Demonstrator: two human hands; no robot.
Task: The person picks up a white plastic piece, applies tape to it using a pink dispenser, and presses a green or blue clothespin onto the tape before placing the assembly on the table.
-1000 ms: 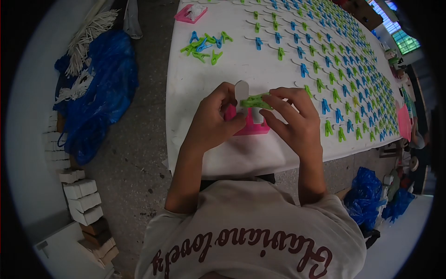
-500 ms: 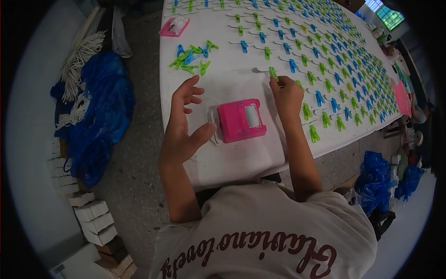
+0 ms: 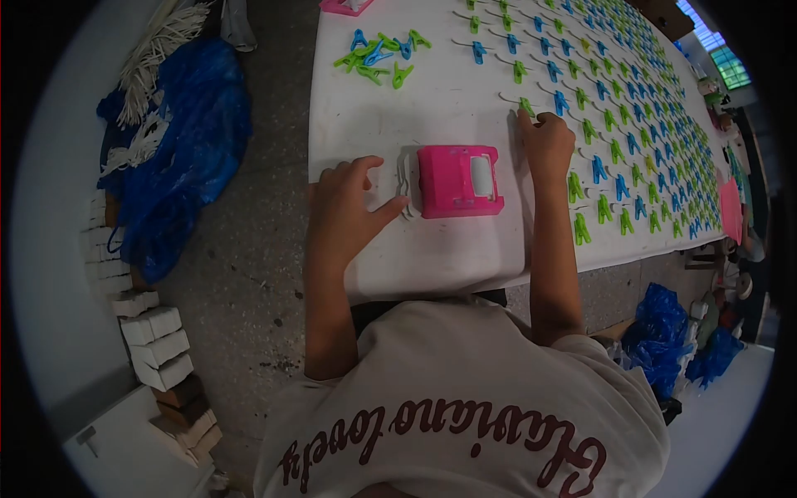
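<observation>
The right hand (image 3: 545, 143) presses a green clip (image 3: 526, 106) on its white card down into the rows, fingers together on it. The left hand (image 3: 347, 209) rests spread beside the pink box (image 3: 458, 181) on the desk (image 3: 432, 116), thumb touching white cards (image 3: 404, 178). I judge this the placing step; next calls for another card and a clip from the loose pile (image 3: 382, 58).

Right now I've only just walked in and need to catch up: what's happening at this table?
A person leans over a white table covered in rows of green and blue clips on white pieces. The right hand rests at a green clip at the near end of a row. The left hand lies flat by white pieces next to a pink tray. A loose clip pile lies farther back.
</observation>
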